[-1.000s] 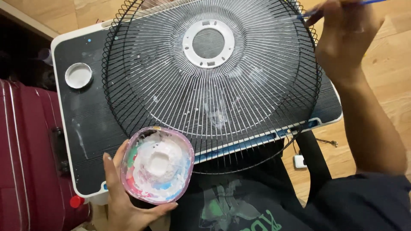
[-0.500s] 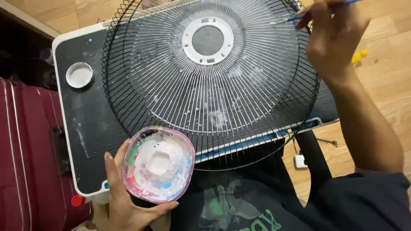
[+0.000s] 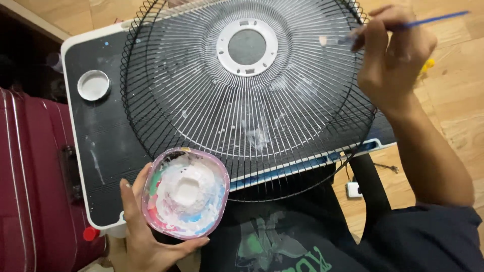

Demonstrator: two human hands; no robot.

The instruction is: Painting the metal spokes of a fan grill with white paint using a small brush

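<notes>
While the big round wire fan grille [image 3: 242,95], black at the rim and painted white toward its white plastic centre ring, covers most of the black lap desk with the white border [image 3: 108,146], it hangs over the desk's near edge and reaches its far edge. Off the desk's left edge stands a dark red hard-shell suitcase [image 3: 30,181]. At the near-left corner the person's left hand [image 3: 138,226] cups a pink plastic bowl smeared with white, red and blue paint [image 3: 185,193], fingers wrapped round it. Over the grille's far right part, the right hand [image 3: 390,55] pinches a thin blue-handled paintbrush [image 3: 403,25], tip on the wires. Near the far-left corner sits a small round white lid [image 3: 94,85].
</notes>
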